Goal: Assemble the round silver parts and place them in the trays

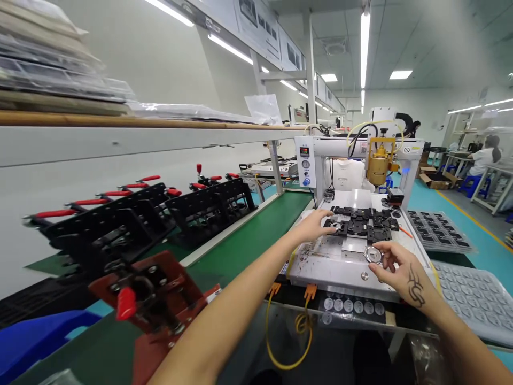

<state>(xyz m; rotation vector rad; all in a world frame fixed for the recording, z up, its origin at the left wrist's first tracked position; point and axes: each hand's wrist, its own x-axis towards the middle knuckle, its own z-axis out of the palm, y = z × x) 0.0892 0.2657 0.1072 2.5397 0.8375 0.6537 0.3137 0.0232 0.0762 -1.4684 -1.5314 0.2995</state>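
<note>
A round silvery part (373, 255) is gripped between the thumb and fingers of the right hand (401, 271). The left hand (313, 226) is held at the black fixture (356, 228); whether anything is pinched there cannot be told. Near the right thumb, a small metal disc (364, 276) is seen.

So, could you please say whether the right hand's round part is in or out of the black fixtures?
Out: the right hand pinches the round part in front of the black fixtures.
</note>
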